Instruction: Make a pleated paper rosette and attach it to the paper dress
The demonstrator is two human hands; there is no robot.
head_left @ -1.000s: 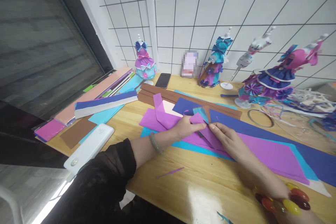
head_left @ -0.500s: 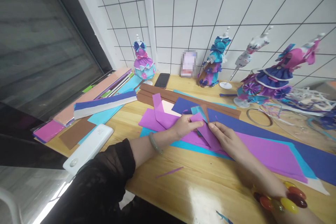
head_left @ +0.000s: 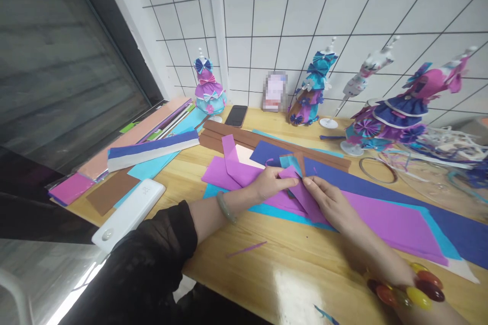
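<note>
Gripping purple strip (head_left: 305, 199) with closed fingers of left hand (head_left: 269, 184) and right hand (head_left: 327, 198) — holding it slanted between hands, over purple sheets (head_left: 396, 223) on table (head_left: 232, 279) — just beside small turquoise piece (head_left: 288, 161).

The head camera looks forward and down across the table (head_left: 224, 279).

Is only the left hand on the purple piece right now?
No, the left hand and the right hand both pinch the purple piece between thumb and fingers.
</note>
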